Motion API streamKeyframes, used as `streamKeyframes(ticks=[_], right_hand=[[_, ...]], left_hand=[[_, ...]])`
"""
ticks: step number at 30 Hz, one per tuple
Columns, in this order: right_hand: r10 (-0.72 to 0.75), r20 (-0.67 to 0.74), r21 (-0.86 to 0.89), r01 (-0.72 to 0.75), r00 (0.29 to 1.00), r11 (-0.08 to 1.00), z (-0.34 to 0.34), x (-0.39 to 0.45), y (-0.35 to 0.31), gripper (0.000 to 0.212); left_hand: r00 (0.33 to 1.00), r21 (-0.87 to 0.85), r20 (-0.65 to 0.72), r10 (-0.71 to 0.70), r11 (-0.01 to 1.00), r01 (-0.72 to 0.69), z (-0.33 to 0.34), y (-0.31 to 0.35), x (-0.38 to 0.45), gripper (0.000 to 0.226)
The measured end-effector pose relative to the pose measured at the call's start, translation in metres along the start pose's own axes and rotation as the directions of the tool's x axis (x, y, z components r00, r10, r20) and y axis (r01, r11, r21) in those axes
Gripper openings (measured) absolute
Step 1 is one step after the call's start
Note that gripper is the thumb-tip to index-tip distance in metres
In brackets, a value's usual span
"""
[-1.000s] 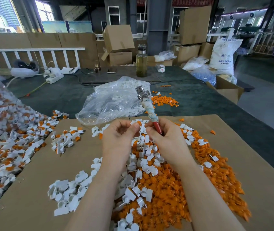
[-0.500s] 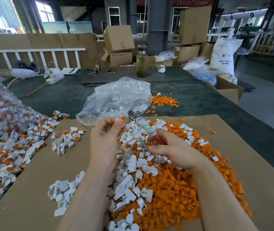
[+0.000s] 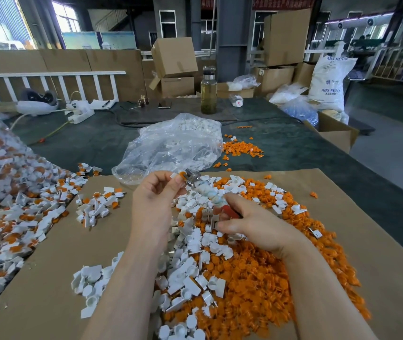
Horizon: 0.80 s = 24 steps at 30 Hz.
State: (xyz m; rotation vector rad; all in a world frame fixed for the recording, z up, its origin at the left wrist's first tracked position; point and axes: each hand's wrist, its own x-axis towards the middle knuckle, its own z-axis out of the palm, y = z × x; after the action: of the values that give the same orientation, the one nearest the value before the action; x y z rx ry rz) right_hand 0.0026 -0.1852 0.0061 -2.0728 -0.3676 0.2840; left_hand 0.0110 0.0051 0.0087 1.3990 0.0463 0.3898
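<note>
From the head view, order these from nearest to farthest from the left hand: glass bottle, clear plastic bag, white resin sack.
1. clear plastic bag, just beyond the left hand.
2. glass bottle, centre back.
3. white resin sack, far right.

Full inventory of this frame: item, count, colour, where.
tool: one, red handle, metal head, over white heap
capped clip: one, white-orange, beside tool's head
white clips: heap, white, cardboard centre
orange caps: heap, orange, cardboard right
assembled clips: heap, white-orange, far left
cardboard sheet: one, brown, under heaps
plastic bag: one, clear, behind cardboard
bottle: one, clear glass, table back
boxes: several, brown, background
sack: one, white, back right
left hand: pinches capped clip
right hand: grips tool handle
</note>
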Motion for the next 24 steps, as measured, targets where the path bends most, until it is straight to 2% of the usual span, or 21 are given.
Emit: streamKeyframes(ticks=[7,10,13,17,20,24], right_hand=[[-0.007,-0.065,-0.132,-0.001,0.998,0.991,0.0048,0.0017,-0.0004,0.038],[0.007,-0.092,-0.140,-0.020,0.996,0.990,0.0072,0.0025,0.0006,0.061],[0.007,-0.107,-0.152,-0.023,0.994,0.988,0.0071,0.0018,-0.0008,0.067],[-0.013,-0.118,-0.243,-0.017,0.993,0.970,0.0042,-0.0008,-0.0038,0.057],[-0.025,-0.096,-0.227,0.002,0.995,0.974,0.0042,-0.0008,-0.0052,0.022],[-0.021,-0.111,-0.218,-0.004,0.994,0.976,0.0094,0.0021,-0.0057,0.020]], left_hand=[[1.000,0.004,0.012,-0.002,1.000,0.002,0.0004,-0.0007,-0.0008,0.005],[1.000,-0.019,0.000,-0.014,1.000,0.014,0.0021,-0.0006,-0.0011,0.008],[1.000,-0.033,-0.012,-0.016,0.999,0.015,0.0039,0.0001,-0.0015,0.006],[0.999,-0.045,-0.024,-0.028,0.999,0.027,0.0076,0.0011,-0.0043,0.003],[0.998,-0.064,-0.021,-0.064,0.996,0.062,0.0074,0.0032,-0.0045,0.003],[0.967,-0.186,-0.060,-0.247,0.955,0.232,0.0030,0.0040,-0.0025,0.006]])
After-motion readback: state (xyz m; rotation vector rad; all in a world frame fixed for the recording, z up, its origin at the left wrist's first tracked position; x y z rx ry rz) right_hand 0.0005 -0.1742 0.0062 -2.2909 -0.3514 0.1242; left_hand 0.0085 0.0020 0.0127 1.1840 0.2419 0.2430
